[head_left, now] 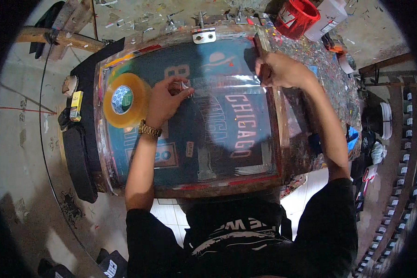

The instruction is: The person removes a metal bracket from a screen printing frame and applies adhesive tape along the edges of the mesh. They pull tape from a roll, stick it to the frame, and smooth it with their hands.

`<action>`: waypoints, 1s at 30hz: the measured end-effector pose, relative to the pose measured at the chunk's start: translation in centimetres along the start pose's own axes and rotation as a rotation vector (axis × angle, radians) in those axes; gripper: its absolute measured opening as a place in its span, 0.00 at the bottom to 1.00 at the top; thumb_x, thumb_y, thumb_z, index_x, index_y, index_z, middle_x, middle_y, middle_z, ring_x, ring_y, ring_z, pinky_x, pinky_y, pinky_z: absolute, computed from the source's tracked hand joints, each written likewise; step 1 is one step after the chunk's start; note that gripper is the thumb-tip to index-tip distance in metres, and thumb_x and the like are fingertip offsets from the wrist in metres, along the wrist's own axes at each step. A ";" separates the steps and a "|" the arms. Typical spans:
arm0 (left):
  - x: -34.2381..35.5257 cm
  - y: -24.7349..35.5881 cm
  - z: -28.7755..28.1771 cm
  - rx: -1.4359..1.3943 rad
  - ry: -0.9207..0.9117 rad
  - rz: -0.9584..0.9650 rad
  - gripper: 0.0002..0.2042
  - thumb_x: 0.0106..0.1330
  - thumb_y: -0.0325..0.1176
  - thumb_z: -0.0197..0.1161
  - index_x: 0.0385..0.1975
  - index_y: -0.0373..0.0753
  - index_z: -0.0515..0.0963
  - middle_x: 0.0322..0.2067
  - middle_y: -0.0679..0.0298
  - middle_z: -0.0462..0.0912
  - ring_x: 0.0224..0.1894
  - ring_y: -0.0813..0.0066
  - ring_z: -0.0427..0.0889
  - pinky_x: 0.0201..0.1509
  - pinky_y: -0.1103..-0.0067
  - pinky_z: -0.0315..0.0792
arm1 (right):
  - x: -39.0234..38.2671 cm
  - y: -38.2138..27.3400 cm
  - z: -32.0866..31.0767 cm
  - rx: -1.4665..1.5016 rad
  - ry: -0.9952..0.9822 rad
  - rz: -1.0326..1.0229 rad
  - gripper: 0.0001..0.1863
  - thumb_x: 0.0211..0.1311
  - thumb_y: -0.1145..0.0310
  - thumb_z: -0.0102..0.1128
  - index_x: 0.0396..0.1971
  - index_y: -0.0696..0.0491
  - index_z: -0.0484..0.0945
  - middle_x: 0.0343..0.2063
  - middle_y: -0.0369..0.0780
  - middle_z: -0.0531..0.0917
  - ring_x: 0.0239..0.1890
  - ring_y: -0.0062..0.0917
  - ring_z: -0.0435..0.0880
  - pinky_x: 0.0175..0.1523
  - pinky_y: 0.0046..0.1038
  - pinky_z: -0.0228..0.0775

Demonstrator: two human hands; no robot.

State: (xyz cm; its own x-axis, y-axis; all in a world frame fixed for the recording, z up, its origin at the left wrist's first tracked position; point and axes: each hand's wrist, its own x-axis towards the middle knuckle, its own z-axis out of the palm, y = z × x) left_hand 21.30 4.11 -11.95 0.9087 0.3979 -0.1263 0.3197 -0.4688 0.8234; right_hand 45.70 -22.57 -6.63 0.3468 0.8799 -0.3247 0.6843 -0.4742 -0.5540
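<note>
A framed printing screen (282, 134) with dark teal mesh and pale lettering lies in front of me. Across its upper right part runs a shiny strip of clear tape (236, 82). My left hand (164, 99), with a watch on its wrist, is above the mesh, thumb and fingers pinched on a whitish, crumpled tape end. At the right rail of the frame, my right hand (282, 72) has its fingers curled at the strip's other end; its fingertips are partly hidden. A big roll of clear tape (142, 98) lies on the mesh just left of my left hand.
A metal hinge clamp (204, 36) holds the screen's far edge. Beyond it at the right stand a red tub (297, 18) and a white bottle (328, 19) on a paint-spattered table (329, 88). A small yellow box (76, 105) sits at the left on black padding.
</note>
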 end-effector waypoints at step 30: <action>0.0 0.3 0.5 0.064 0.049 0.016 0.20 0.58 0.41 0.78 0.44 0.38 0.82 0.30 0.61 0.89 0.32 0.74 0.86 0.38 0.75 0.78 | 0.1 -0.2 1.0 -0.171 0.144 -0.101 0.22 0.42 0.78 0.77 0.37 0.57 0.75 0.25 0.44 0.84 0.32 0.36 0.86 0.38 0.37 0.77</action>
State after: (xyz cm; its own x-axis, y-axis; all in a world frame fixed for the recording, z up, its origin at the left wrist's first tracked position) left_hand 21.49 3.59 -12.02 0.9002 0.4270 -0.0853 0.3234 -0.5245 0.7876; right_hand 44.95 -22.43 -7.35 0.3507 0.9236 -0.1551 0.8143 -0.3825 -0.4366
